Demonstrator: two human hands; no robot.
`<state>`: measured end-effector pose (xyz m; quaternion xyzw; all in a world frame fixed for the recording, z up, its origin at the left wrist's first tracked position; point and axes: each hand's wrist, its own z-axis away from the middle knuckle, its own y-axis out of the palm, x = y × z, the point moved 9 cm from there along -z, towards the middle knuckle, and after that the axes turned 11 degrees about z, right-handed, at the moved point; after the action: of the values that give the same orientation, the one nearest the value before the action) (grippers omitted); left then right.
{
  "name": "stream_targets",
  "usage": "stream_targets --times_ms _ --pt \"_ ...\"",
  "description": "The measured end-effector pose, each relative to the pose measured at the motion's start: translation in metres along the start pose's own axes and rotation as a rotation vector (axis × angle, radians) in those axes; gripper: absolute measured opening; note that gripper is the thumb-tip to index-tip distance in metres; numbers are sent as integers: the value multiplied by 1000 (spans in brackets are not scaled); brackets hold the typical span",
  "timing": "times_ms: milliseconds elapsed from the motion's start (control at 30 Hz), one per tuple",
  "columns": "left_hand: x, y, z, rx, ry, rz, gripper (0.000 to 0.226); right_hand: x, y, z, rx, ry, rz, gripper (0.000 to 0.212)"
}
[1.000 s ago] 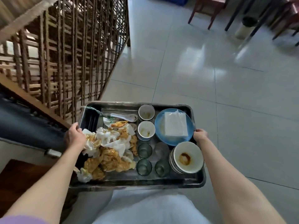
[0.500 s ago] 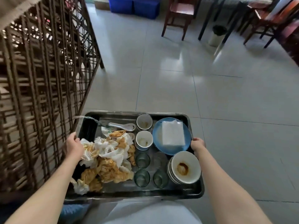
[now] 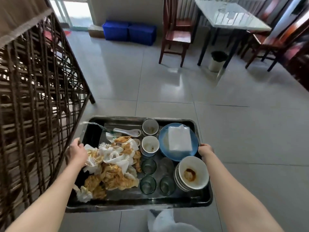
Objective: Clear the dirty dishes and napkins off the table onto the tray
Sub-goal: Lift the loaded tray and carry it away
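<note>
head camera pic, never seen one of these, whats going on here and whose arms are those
No machine here: the camera sits on a person's head and looks forward and down, so the two bare arms are the wearer's own. The left hand and the right hand each have a grip on a side rim of a metal tray, carried above a tiled floor. On the tray lie stained crumpled napkins, a white spoon, two small cups, four glasses, a blue plate with a clean napkin stack, and stacked bowls. Ahead stand a wooden chair and a table; a lattice screen is on the left.
</note>
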<state>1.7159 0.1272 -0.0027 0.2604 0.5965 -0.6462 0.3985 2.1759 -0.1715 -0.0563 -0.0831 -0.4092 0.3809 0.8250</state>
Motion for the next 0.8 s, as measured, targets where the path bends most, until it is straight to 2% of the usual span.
stream_targets --times_ms 433,567,800 --pt "-213 169 -214 -107 14 -14 35 335 46 -204 20 -55 -24 41" --pt "-263 221 -305 -86 44 -46 32 430 81 -255 35 -96 102 41" --pt "-365 310 -478 -30 98 -107 26 578 151 -349 28 -90 123 38"
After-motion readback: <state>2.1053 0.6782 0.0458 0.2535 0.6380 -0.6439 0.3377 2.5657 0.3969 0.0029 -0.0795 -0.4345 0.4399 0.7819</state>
